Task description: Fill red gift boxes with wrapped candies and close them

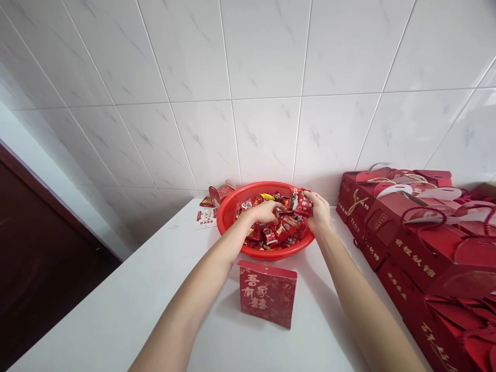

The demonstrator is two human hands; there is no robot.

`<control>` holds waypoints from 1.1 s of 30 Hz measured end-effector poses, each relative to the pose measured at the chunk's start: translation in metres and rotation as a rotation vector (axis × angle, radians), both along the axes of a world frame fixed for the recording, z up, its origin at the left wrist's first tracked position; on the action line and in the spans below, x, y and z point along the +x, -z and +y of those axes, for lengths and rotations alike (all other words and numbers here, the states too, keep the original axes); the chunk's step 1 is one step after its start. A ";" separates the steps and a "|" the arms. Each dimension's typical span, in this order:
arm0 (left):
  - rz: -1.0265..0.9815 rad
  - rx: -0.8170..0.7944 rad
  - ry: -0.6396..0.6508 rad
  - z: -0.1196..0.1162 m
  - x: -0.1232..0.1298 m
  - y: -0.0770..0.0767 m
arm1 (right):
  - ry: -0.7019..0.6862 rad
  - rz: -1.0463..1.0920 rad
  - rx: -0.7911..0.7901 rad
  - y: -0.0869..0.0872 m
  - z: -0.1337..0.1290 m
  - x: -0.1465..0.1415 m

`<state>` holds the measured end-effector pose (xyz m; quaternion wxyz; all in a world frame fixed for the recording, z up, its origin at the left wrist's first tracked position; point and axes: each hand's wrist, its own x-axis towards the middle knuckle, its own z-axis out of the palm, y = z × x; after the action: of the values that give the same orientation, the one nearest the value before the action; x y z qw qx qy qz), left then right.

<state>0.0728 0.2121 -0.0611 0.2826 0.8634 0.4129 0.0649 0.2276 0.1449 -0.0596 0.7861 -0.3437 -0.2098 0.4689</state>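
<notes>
A red plastic basket (267,255) holds many wrapped candies (270,235), mostly red, with a yellow one near its back. My left hand (265,212) reaches over the near left rim into the candies, fingers curved and thumb apart; nothing shows in its grip. At the basket's right rim, my right hand (320,213) is closed on red candy packets (301,201), one printed with small figures. In front of the basket, between my forearms, stands an upright red box (267,294) with pale Chinese characters.
Stacked red gift boxes (411,243) with rope handles line the right side. Behind the basket at left are a small red carton (220,194) and a printed white card (206,218). The white table (155,299) meets a tiled wall (267,129).
</notes>
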 end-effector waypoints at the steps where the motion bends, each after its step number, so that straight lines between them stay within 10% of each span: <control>1: 0.000 0.010 -0.002 0.000 0.000 0.000 | 0.000 0.002 0.002 0.000 0.000 0.000; 33: 0.114 0.025 0.039 -0.005 -0.002 -0.005 | -0.007 -0.031 0.003 0.001 0.000 0.000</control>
<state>0.0709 0.2070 -0.0558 0.2490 0.8770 0.4106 0.0152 0.2276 0.1444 -0.0605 0.7817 -0.3490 -0.2238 0.4658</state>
